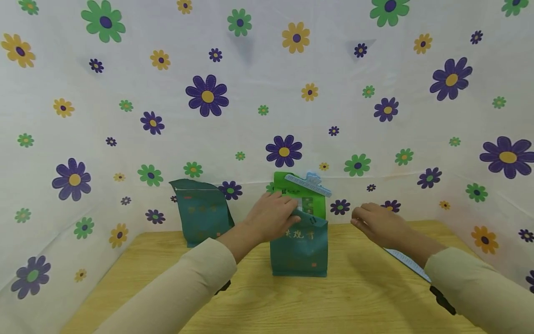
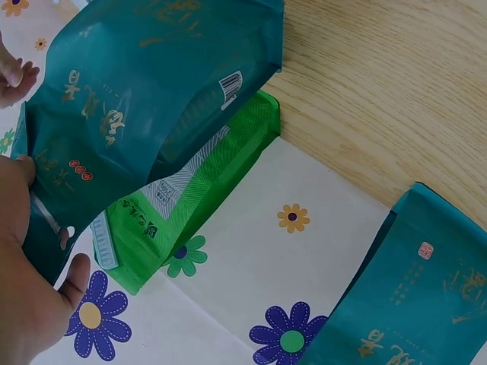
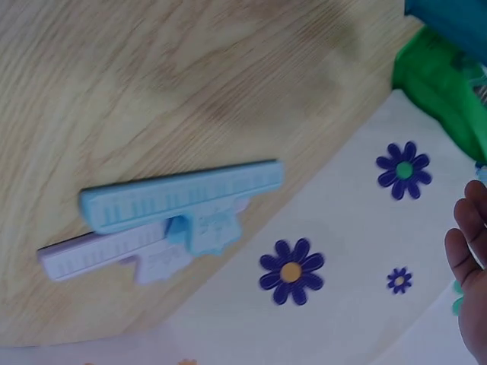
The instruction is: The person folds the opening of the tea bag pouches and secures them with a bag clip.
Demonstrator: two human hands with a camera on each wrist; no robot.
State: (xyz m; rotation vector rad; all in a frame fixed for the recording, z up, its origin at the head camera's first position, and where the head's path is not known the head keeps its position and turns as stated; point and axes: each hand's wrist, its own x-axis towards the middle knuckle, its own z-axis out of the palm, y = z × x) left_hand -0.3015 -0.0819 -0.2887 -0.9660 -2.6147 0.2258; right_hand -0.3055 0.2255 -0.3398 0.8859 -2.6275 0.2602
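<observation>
Upright at the table's middle stands a teal printed pouch (image 1: 298,257), its top folding over toward the back. My left hand (image 1: 272,215) pinches its top edge, with the thumb and fingers on either side in the left wrist view. My right hand (image 1: 377,225) hovers apart, to the right of the pouch, fingers loosely bent and holding nothing. Directly behind the pouch is a green bag (image 1: 319,204) with a light blue sealing clip (image 1: 308,183) across its top. The teal pouch partly hides that bag.
Another teal pouch (image 1: 202,218) stands farther back on the left. On the table (image 1: 246,297) at the right, a light blue clip (image 3: 183,196) lies over a lilac clip (image 3: 99,257). White flower-printed cloth (image 1: 258,55) encloses the back and sides.
</observation>
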